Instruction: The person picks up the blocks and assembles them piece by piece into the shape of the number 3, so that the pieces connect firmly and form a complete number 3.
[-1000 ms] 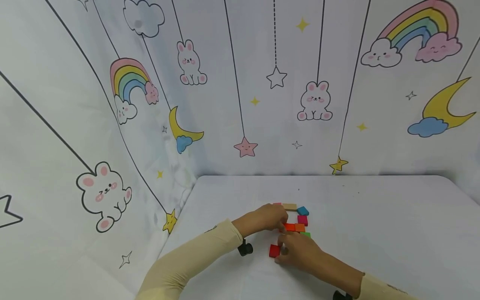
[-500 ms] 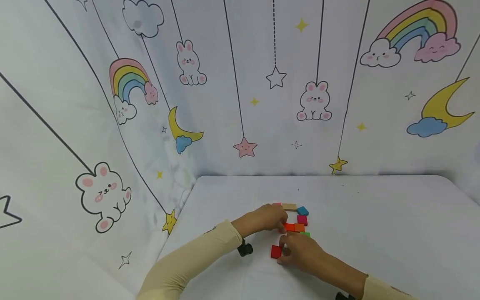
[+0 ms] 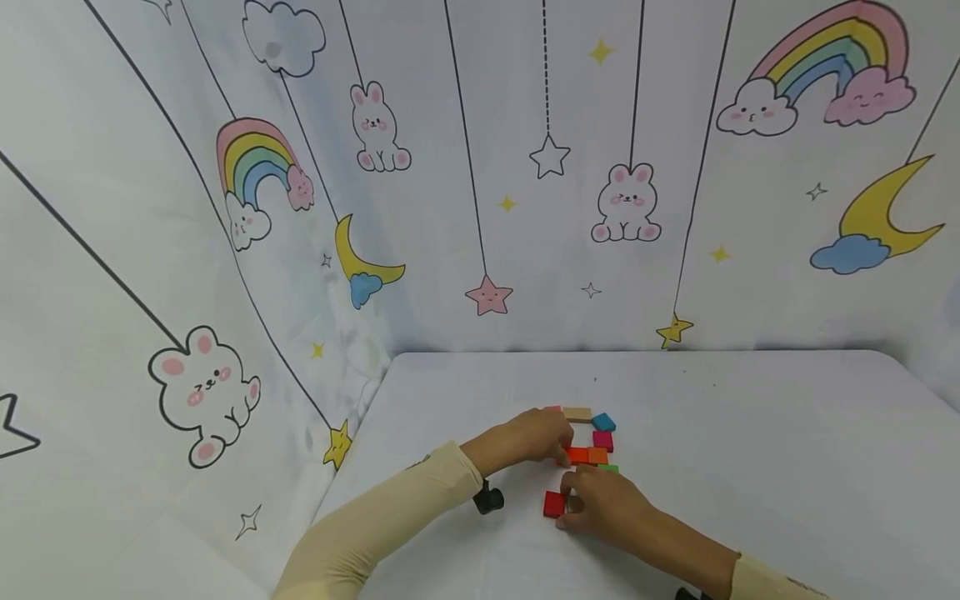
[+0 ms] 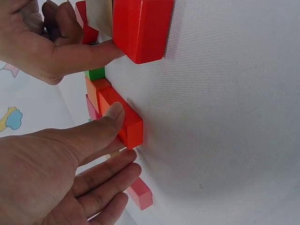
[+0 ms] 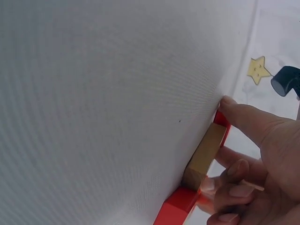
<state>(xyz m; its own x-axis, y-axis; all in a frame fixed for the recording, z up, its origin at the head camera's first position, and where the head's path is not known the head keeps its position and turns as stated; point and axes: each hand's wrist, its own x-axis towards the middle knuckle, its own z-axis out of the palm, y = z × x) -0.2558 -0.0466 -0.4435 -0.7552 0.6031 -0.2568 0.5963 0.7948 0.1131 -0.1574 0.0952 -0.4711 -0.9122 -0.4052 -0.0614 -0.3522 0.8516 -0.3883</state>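
Note:
In the head view, my left hand (image 3: 536,435) reaches over a pattern of small coloured blocks. Its thumb lies on the orange-red block (image 4: 126,119), pinching it against the index finger behind. A pink block (image 4: 140,193) lies beyond its other fingers. Nearer the front, my right hand (image 3: 607,502) spans a short row of blocks. Thumb and index finger pinch the red block (image 3: 554,504) at the row's left end. Beside that stands a wooden block (image 5: 205,152), then another red block (image 5: 177,205). The other right fingers are curled in.
Farther back lie a tan block (image 3: 577,414), a blue block (image 3: 603,422), a crimson block (image 3: 603,441) and an orange block (image 3: 597,456). A green block (image 3: 609,469) is partly hidden by the right hand. A patterned curtain (image 3: 450,208) hangs behind the white table (image 3: 750,467).
My right hand and the red block have shifted slightly to the right, closing toward the wooden block. The left hand stays in place on the orange-red block.

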